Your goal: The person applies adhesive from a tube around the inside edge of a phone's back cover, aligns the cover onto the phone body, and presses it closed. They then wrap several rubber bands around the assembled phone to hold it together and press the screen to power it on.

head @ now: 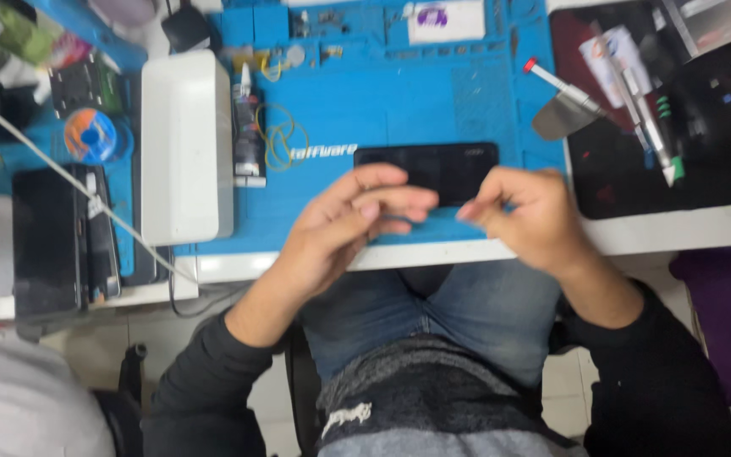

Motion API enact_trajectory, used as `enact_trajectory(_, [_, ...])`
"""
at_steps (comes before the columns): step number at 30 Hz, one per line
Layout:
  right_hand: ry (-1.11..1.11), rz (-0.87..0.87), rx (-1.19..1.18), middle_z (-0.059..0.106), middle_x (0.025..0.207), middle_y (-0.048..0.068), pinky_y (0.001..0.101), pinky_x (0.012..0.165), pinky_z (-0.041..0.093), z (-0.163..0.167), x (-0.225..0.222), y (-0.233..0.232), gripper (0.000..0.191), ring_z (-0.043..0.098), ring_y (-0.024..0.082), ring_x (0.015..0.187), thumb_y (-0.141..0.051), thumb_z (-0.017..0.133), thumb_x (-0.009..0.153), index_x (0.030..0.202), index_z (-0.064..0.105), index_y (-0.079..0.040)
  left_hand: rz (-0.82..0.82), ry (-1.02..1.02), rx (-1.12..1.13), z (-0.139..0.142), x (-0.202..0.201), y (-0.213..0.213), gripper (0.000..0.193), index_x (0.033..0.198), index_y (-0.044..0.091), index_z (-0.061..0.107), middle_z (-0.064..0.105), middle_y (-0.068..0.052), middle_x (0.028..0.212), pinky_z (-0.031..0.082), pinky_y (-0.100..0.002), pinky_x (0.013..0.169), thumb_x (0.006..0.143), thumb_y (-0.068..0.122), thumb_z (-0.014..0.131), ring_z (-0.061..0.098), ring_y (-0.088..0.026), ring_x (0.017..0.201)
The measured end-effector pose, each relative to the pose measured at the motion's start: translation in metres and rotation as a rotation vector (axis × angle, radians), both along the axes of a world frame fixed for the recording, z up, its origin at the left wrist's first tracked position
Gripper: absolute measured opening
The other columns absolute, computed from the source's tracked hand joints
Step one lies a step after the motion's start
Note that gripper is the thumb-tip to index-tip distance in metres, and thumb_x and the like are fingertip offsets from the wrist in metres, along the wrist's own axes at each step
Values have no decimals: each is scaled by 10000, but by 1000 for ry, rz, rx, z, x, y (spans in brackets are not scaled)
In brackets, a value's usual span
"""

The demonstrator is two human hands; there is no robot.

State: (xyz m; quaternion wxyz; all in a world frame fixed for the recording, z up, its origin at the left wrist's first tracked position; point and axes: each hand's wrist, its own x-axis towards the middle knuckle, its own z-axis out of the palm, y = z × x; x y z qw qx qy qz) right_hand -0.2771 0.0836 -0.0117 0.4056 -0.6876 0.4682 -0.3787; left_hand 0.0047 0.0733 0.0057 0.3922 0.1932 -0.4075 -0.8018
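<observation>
Nearest me, my left hand (344,224) and right hand (522,216) hover over the front edge of the table (678,230), a narrow gap between them. The left fingers (391,201) are loosely curled and close together, holding nothing I can make out; the right fingers (477,209) look pinched together, but blur hides whether anything sits between them. Just beyond both hands, a black phone (437,167) lies flat on the blue mat (433,93), its near edge partly covered by my fingers. Left of it stand a dark glue tube (248,127) and a white box (186,145), with open mat between. Right, a dark pad (636,182) carries tools. Farthest, a white label with a purple mark (445,19).
</observation>
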Motion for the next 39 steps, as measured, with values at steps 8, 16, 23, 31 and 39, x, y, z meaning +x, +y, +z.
enact_trajectory(8, [404, 109, -432, 677, 1143, 151, 354, 863, 576, 28, -25, -28, 114, 702, 274, 1001, -16, 590, 1063, 1129, 671, 30, 649, -486, -493, 11, 53, -19, 179, 1279, 26, 564, 674, -43, 965, 487, -224, 701, 1156, 96, 673, 622, -101, 849])
enact_trajectory(16, [662, 111, -354, 569, 1360, 150, 472, 1084, 467, 10, -8, -31, 622, 529, 339, 1289, -404, 784, 917, 1389, 644, -23, 517, -1248, -941, -8, 24, -29, 307, 1276, 70, 662, 578, -135, 954, 458, -380, 784, 1008, 201, 735, 559, -277, 869])
enact_trajectory(23, [720, 120, -314, 534, 1304, 118, 485, 1050, 431, 16, -7, -33, 697, 504, 322, 1214, -496, 783, 835, 1372, 662, -69, 343, -1406, -1113, -1, 15, -23, 514, 1415, 64, 613, 505, -176, 1268, 405, -482, 973, 981, 329, 692, 468, -364, 1152])
enact_trajectory(31, [767, 154, -407, 437, 1433, 206, 561, 1083, 384, 9, -13, -41, 709, 379, 375, 1334, -557, 769, 813, 1336, 669, -89, 298, -1375, -1140, -1, 22, -25, 712, 1385, 11, 614, 498, -186, 1295, 396, -502, 1035, 847, 450, 773, 442, -380, 1227])
enact_trajectory(39, [752, 60, -349, 452, 1460, 188, 522, 1113, 434, 6, -16, -30, 808, 367, 392, 1412, -539, 811, 778, 1336, 626, 15, 362, -1384, -1176, -3, 21, -20, 678, 1353, 4, 645, 532, -181, 1305, 413, -507, 1034, 861, 454, 770, 450, -380, 1245])
